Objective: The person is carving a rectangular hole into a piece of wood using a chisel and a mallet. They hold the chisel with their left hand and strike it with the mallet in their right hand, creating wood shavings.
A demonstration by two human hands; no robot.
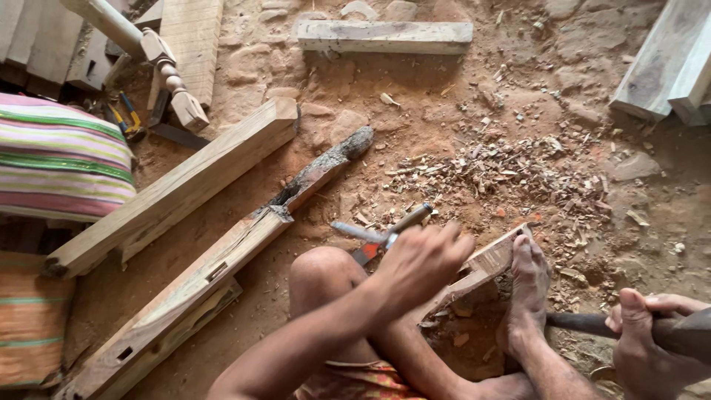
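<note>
A chisel (385, 235) is clenched in the left hand (418, 263), its long axis slanting over the wood piece (485, 267) pinned underfoot on the ground; the right hand (652, 333) grips a dark handle (585, 324) nearby.

The ground (459, 96) is reddish-brown earth, strewn with pale tan wood shavings (511, 170). The timber beam (178, 192) is light yellowish brown. A cushion (59, 159) carries pink, green and white stripes. The chisel (370, 241) has a red-orange band.

Open dirt past the wood shavings (511, 174), long beams (178, 189) blocking left, plank (384, 35) across the top
</note>
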